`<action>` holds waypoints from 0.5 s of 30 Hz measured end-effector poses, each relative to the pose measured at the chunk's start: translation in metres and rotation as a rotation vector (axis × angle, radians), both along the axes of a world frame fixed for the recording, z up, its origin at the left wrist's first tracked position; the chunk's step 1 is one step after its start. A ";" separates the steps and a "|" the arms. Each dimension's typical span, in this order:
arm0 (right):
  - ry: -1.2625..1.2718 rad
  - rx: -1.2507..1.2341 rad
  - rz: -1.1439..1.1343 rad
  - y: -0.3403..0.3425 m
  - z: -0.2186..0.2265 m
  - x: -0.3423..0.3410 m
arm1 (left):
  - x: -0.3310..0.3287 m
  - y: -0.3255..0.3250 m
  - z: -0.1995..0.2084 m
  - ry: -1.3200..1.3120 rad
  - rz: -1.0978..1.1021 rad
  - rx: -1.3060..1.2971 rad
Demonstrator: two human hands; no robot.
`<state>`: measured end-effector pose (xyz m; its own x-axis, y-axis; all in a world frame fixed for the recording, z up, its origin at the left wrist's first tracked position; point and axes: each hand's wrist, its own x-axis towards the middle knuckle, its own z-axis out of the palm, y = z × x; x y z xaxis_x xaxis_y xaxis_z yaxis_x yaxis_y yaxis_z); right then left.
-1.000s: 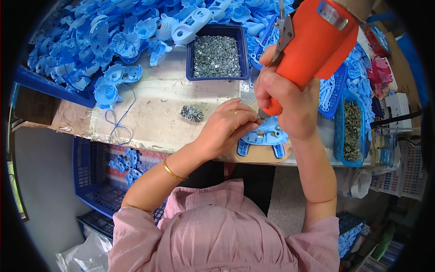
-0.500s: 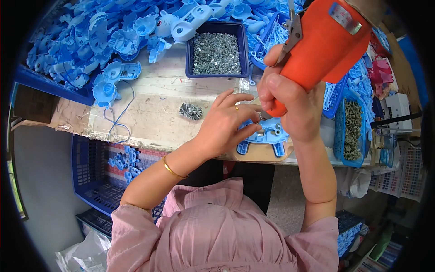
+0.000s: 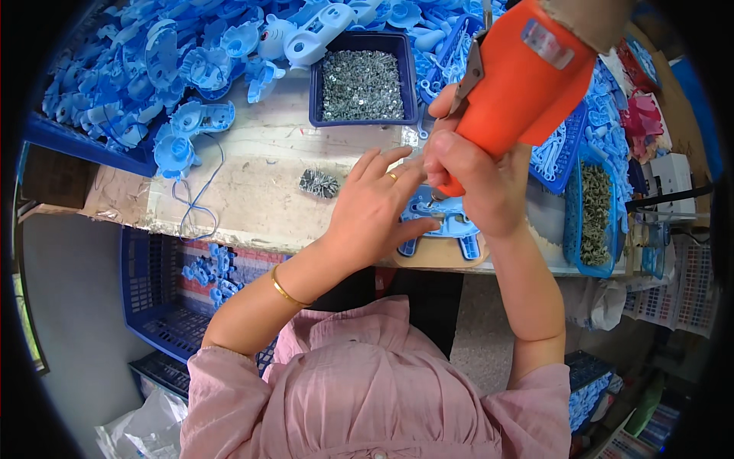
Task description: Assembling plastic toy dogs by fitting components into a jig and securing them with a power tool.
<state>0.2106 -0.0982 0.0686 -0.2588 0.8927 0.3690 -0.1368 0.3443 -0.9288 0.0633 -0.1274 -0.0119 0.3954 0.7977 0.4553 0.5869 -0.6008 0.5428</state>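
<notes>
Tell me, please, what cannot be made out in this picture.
In the head view:
Orange tool: upper end, cut off by the top edge.
Blue part: far side, partly hidden behind the tool and right grip.
Metal pieces in the dark blue tray: exact shapes, too small.

No readable text or numbers anywhere

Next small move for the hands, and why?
I'd probably firm up the left hand on the light-blue plastic part with two stubby legs: its fingers are spread and only its thumb overlaps the part, while the right hand holds the large orange handheld power tool with its tip down at that part. Whether the tip meets a screw, I can't tell.
</notes>
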 end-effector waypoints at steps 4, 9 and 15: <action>0.046 -0.008 -0.022 -0.001 -0.010 -0.004 | -0.001 -0.007 -0.002 0.038 -0.013 -0.109; 0.070 -0.056 -0.023 0.001 -0.017 -0.006 | 0.003 -0.007 -0.011 0.038 0.019 -0.090; 0.083 -0.072 -0.091 -0.003 -0.030 -0.006 | 0.008 -0.007 -0.020 0.009 0.058 -0.082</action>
